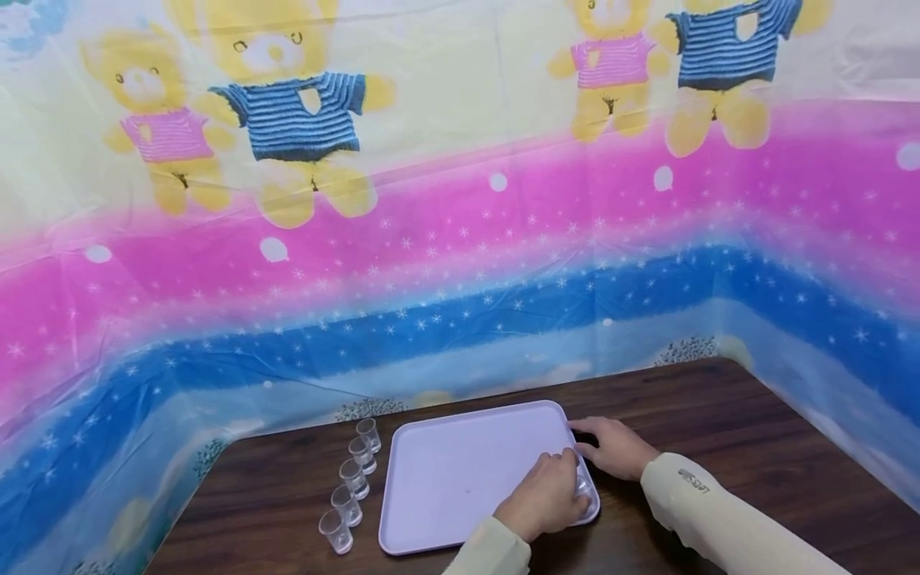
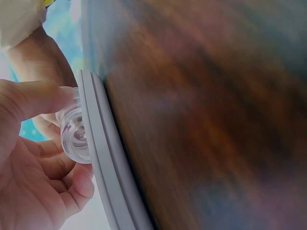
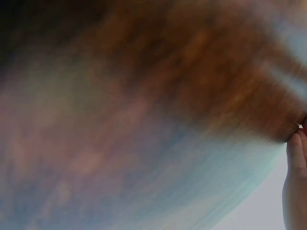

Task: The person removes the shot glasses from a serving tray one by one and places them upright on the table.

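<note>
In the head view my left hand (image 1: 546, 491) is over the right side of a pale lilac tray (image 1: 460, 479). Its fingers curl round a small clear plastic cup (image 1: 583, 484), partly hidden by the hand. The left wrist view shows the thumb against the cup (image 2: 76, 136) and fingers below it, beside the tray's rim (image 2: 103, 148). My right hand (image 1: 616, 447) reaches in at the tray's right edge with fingers extended; its fingertips are close to the left hand. The right wrist view catches only part of those fingers (image 3: 296, 151), at the right edge.
Several clear plastic cups (image 1: 354, 479) stand upright in a slanting row left of the tray, on the dark wooden table (image 1: 726, 447). A bear-patterned cloth (image 1: 446, 263) hangs behind and around the table. The right wrist view is mostly blurred.
</note>
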The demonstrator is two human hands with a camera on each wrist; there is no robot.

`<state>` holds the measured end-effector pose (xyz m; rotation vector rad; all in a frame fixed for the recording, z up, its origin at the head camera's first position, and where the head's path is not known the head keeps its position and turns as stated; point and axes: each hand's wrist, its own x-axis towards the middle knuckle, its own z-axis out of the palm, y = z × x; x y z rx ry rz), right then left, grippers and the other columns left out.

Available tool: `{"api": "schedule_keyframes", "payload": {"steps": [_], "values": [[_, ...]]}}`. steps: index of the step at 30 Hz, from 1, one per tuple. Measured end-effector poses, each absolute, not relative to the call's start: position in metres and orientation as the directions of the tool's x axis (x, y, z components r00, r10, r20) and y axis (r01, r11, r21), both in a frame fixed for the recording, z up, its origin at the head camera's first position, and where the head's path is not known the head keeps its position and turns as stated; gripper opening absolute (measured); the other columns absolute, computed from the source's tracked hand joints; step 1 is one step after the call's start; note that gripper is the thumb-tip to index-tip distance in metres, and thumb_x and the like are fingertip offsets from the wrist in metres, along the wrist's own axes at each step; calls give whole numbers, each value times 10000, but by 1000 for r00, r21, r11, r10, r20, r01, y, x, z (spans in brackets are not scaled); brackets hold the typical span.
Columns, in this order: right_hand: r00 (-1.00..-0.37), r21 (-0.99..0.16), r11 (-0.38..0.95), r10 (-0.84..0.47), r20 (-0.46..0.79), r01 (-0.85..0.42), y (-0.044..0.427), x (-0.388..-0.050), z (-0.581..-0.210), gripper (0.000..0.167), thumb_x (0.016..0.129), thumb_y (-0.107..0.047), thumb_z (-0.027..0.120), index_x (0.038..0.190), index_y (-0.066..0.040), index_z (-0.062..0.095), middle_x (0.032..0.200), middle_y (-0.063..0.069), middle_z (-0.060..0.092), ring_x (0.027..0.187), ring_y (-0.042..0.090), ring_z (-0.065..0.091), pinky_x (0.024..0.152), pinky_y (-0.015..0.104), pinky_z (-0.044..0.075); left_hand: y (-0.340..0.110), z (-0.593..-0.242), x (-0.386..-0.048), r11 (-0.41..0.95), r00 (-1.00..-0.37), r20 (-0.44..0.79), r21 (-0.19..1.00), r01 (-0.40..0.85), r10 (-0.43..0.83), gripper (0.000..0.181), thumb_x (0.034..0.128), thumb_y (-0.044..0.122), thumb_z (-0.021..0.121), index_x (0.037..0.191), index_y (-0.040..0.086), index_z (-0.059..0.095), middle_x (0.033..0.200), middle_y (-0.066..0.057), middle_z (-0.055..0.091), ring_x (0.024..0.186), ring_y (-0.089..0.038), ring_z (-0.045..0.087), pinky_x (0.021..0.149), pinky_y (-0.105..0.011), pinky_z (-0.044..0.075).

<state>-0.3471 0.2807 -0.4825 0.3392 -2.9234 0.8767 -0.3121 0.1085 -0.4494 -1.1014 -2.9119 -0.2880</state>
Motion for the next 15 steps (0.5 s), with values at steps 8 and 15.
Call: {"api": "schedule_keyframes", "payload": {"steps": [8,15], "values": [[-971,-545,804,-201,130,-239,278,-347,-478,426,916,-148,624,1328,-74,546,1302,129,539,1219,334,466,982,534,350,96,-440,-314,687,-719,152,213,694,679,383,816,257,710,1086,25,568,882,-34,592,813,-117,550,725,-226,468],[-972,-541,807,-200,128,-237,281,-349,-484,430,911,-149,630,1328,-80,549,1304,125,539,1221,338,464,974,544,353,84,-435,-316,657,-718,186,303,691,670,280,796,187,733,1013,45,628,865,16,566,781,-68,529,686,-182,450]]}}
